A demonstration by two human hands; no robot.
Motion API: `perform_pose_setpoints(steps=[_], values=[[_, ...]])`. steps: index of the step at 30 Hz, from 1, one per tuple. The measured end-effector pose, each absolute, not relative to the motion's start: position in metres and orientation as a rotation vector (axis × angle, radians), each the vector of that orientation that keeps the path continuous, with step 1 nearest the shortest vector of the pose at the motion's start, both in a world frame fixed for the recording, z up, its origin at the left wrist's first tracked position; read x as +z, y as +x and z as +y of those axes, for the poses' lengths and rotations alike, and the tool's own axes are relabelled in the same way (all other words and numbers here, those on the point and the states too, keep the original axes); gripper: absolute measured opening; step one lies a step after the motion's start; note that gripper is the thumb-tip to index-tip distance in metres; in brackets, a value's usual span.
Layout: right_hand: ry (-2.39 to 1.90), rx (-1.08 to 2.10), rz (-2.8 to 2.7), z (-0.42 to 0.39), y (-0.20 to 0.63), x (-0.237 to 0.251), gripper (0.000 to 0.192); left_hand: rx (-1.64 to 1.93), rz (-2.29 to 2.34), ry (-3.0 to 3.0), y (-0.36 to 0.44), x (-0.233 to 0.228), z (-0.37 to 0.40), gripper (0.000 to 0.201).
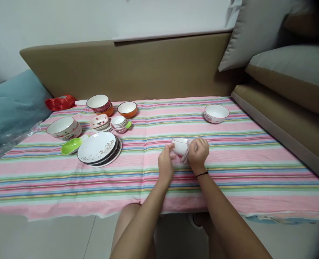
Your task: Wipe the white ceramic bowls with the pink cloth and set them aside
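Between my two hands, a small white bowl (180, 146) with a dark rim line is held tilted just above the striped cloth. My left hand (166, 162) grips its left edge with thumb and fingers. My right hand (199, 154), with a dark cord round the wrist, is closed on a pale pinkish cloth (185, 157) that presses against the right side of the bowl. The fingertips of the right hand are partly hidden. Farther back on the right stands a larger white bowl (216, 113) with a red rim and a printed pattern.
Left of my hands lie stacked plates (96, 146), a green leaf-shaped dish (72, 145), a large patterned bowl (64, 128), small stacked dishes (118, 121), an orange bowl (127, 109) and stacked bowls (98, 103). A red plastic bundle (60, 103) sits behind. Cushions (289, 72) border the right.
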State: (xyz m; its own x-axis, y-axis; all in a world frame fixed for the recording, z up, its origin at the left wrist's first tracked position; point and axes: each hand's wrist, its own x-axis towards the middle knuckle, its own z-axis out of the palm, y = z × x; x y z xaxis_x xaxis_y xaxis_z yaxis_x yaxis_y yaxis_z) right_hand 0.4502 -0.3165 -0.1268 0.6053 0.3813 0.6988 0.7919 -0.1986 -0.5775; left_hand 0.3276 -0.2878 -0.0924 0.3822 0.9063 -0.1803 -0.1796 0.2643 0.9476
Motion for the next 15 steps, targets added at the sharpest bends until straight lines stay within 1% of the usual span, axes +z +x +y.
perform_pose_setpoints(steps=[2,4,7,8,9,12,13,15], values=[[-1.741,-0.345,-0.792,-0.319,0.455,-0.122,0.039,0.820,0.950,0.981,0.325,-0.091,-0.275,0.042],[-1.683,-0.228,-0.690,-0.322,0.456,-0.116,0.045,0.643,1.003,0.886,0.322,-0.091,-0.264,0.047],[-1.642,-0.220,-0.819,-0.326,0.451,-0.105,0.047,0.302,0.864,0.738,0.320,-0.089,-0.256,0.064],[-1.633,-0.245,-0.936,-0.327,0.449,-0.101,0.046,0.243,0.800,0.714,0.320,-0.088,-0.256,0.065],[-1.622,-0.266,-1.061,-0.329,0.446,-0.098,0.046,0.225,0.762,0.713,0.321,-0.088,-0.256,0.061],[-1.563,-0.205,-1.252,-0.333,0.437,-0.088,0.046,0.304,0.791,0.827,0.324,-0.091,-0.259,0.037],[-1.532,-0.129,-1.189,-0.334,0.435,-0.086,0.046,0.349,0.833,0.912,0.324,-0.094,-0.259,0.033],[-1.436,0.083,-0.864,-0.336,0.437,-0.084,0.046,0.445,0.962,1.169,0.324,-0.100,-0.258,0.030]])
